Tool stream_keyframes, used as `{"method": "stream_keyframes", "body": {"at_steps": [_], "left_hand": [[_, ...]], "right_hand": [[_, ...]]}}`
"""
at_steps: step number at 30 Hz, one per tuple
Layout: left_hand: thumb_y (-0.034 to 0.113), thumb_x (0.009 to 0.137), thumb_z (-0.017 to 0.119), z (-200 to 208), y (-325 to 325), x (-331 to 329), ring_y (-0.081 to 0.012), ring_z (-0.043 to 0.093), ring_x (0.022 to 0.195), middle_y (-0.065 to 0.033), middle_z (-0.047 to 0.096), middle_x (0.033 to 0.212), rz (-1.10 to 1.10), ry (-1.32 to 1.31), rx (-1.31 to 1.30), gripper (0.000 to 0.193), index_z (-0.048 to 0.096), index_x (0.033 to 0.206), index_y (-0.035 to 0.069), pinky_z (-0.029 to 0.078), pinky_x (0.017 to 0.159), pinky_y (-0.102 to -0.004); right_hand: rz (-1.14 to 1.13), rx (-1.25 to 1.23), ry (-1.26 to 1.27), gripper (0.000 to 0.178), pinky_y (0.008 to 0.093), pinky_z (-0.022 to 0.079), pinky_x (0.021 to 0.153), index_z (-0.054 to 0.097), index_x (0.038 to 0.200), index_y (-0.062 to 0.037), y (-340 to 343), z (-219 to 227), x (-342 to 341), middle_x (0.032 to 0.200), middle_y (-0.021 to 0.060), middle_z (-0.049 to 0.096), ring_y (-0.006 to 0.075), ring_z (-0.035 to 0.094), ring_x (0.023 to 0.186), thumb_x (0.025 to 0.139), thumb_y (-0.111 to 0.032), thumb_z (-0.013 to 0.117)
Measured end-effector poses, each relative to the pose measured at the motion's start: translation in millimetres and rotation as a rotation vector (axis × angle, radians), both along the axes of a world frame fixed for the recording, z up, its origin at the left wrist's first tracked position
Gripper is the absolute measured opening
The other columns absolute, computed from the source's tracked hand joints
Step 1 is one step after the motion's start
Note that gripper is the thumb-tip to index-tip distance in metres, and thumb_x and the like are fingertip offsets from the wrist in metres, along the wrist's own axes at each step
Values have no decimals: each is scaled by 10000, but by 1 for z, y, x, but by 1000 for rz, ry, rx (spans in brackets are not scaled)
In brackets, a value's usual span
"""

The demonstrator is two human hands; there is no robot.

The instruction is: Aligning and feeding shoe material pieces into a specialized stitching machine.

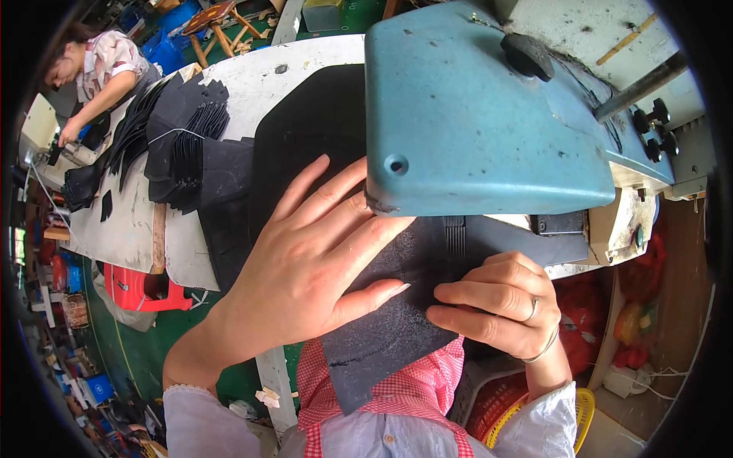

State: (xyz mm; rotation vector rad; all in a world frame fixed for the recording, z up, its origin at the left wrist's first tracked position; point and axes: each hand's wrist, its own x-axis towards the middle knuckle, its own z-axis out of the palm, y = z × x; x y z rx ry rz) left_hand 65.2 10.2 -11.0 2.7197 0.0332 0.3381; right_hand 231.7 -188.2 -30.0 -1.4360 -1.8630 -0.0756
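Note:
A black sheet piece [389, 347] with a speckled, fuzzy surface lies under the blue-covered machine [489, 122], its near end hanging over the table edge toward my apron. Spread flat, my left hand [294, 263] presses on the sheet, and its fingertips reach under or beside the machine's cover. My right hand [508, 305] has its fingers curled and pinches the sheet's right edge; a ring shows on one finger. The cover hides the part of the machine where the sheet passes beneath it.
Bundles of black pieces [179, 145], one tied with a cord, lie on the white table [313, 53]. A person [107, 72] works at another machine at far left. Below stand a red stool [134, 288] and a yellow basket [584, 416]; red bags [584, 313] are at right.

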Motion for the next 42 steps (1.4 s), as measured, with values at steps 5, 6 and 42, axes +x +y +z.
{"method": "stream_keyframes", "body": {"at_steps": [5, 6, 42], "left_hand": [[133, 694, 891, -9, 6, 1, -264, 662, 1014, -80, 702, 1136, 24, -198, -53, 390, 798, 1072, 148, 528, 852, -375], [133, 694, 891, -9, 7, 4, -264, 662, 1014, -80, 702, 1136, 25, -197, -53, 390, 798, 1072, 148, 528, 852, -375], [281, 790, 798, -19, 69, 33, -311, 557, 1269, -72, 550, 1345, -88, -266, 208, 457, 667, 1218, 185, 357, 1099, -688]], "right_hand": [[-40, 29, 42, 315, 307, 564, 706, 789, 951, -64, 4, -3, 0, 1017, 68, 741, 205, 697, 832, 654, -156, 739], [-56, 28, 38, 310, 311, 568, 708, 787, 951, -59, 5, -3, 1, 1018, 74, 742, 211, 709, 845, 660, -153, 735], [-309, -51, -55, 285, 326, 569, 774, 770, 956, -51, 24, 8, 3, 1006, 71, 763, 227, 725, 875, 677, 4, 788]]}}
